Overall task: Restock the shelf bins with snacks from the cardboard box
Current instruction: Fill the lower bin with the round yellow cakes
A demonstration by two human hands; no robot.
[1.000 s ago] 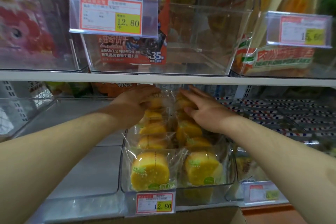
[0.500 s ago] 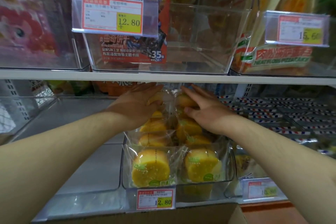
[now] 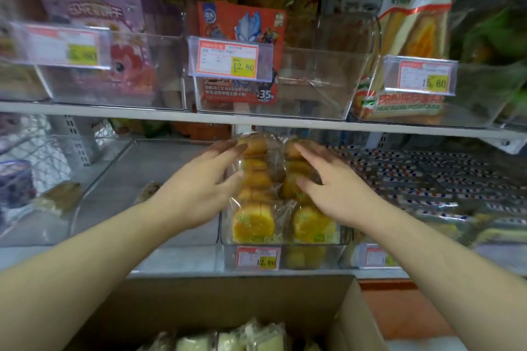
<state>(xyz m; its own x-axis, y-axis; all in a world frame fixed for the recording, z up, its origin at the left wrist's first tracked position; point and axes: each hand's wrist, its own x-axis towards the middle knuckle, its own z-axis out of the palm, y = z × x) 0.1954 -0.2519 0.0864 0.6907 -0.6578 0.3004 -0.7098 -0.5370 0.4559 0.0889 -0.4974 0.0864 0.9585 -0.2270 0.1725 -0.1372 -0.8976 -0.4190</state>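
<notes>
Indoors, white shop shelf [image 3: 256, 124], clear bin [image 3: 285, 253], both hands' fingers [image 3: 228, 151] straight on cake packs [image 3: 253, 222].

cakes [image 3: 253, 222]: yellow-orange, green marks | price tag [image 3: 228, 61]: red-white, yellow patch | cardboard box [image 3: 353, 319]: brown | card pack [image 3: 242, 25]: orange, blue figure

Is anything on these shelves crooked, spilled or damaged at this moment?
Nothing is plainly spilled or torn. The wrapped yellow cakes stand in two tidy rows in their clear bin, with the left hand and right hand on them. The only odd spot: the upper middle bin is almost empty.
</notes>
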